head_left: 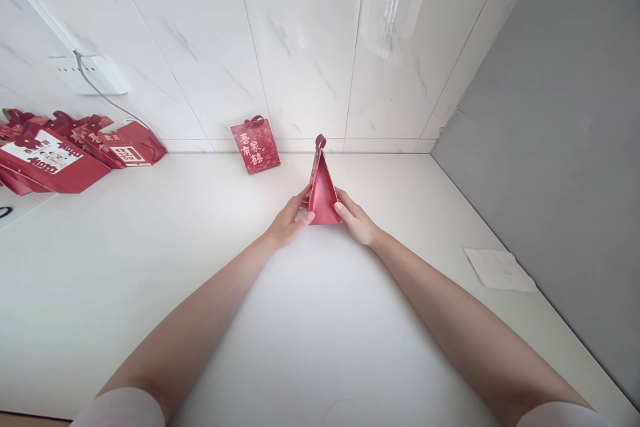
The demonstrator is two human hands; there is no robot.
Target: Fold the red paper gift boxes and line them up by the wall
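A red paper gift bag [325, 197] stands side-on on the white table, pinched to a peak at the top, where a dark red ribbon handle [321, 142] loops up. Its narrow triangular side faces me. My left hand [293, 217] grips it from the left, thumb on the near edge and fingers along the printed face. From the right, my right hand [354, 215] presses it with the thumb on the near edge; those fingers are partly hidden behind the bag. Both hands are closed around its lower part.
Another red gift bag [256, 145] with white characters leans on the tiled wall [300, 47]. Several red bags [55, 153] crowd the far left, below a wall socket [90, 75] with a grey cable [107, 101]. A white paper [499, 269] lies by the grey panel [565, 147] on the right.
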